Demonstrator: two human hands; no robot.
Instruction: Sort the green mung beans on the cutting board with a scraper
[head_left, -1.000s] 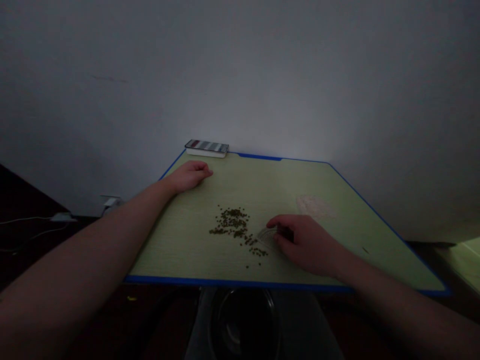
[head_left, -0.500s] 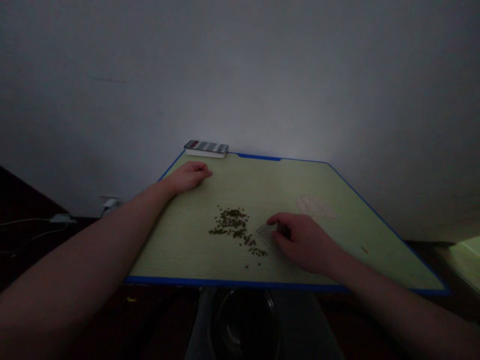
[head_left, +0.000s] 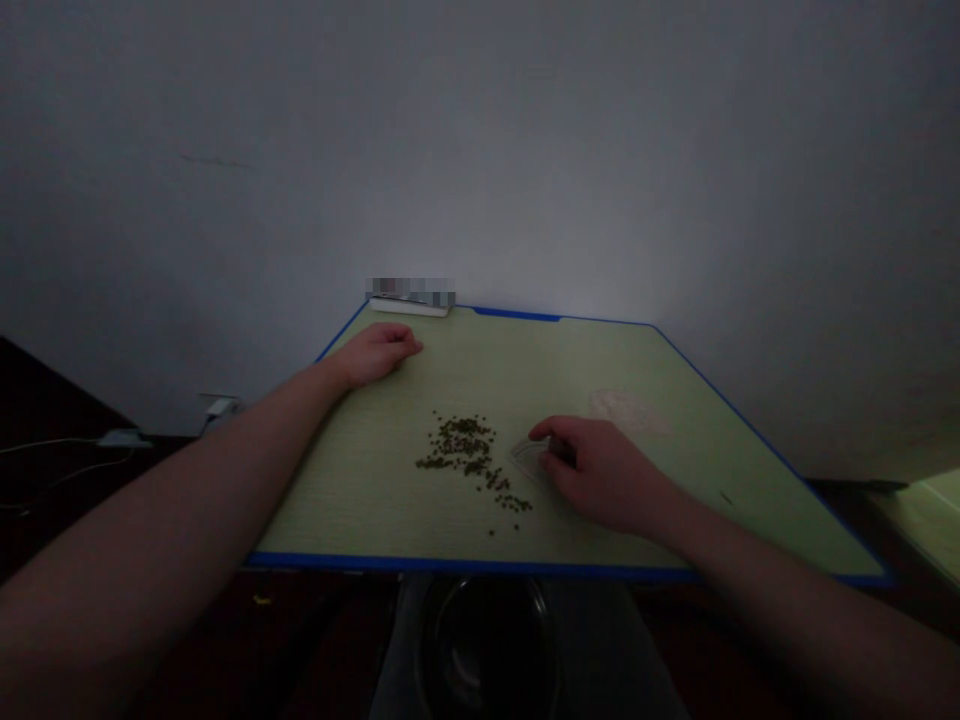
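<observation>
Clear plastic piece (head_left: 531,461), curved and thin-edged, sits at centre-right of the frame, on the surface at the fingertips of the right hand (head_left: 600,473). Looks light and stiff, probably slippery and possibly brittle at the edge. Best hold is a pinch on the rim. Exact shape is hard to call in this dim view. Right hand is narrow, fingers curled over the piece, but the pictures don't confirm a firm grip.

Just left of it lies a loose scatter of small dark-green mung beans (head_left: 463,447), dense at the top, thinning toward the near edge, with the last few almost touching the piece. Small, hard, round, so they'll roll easily and are poor for picking one at a time.

Left hand (head_left: 375,355) rests palm-down near the far edge, upper centre, fingers relaxed, holding nothing, well apart from the beans.

The surface (head_left: 352,510) is pale green with fine wood-like grain and a blue edge band (head_left: 465,565). A pale smudge (head_left: 628,412) marks it right of centre. A blurred flat object (head_left: 410,297) sits at the far edge. A round glass bowl (head_left: 487,640) shows below the near edge.
</observation>
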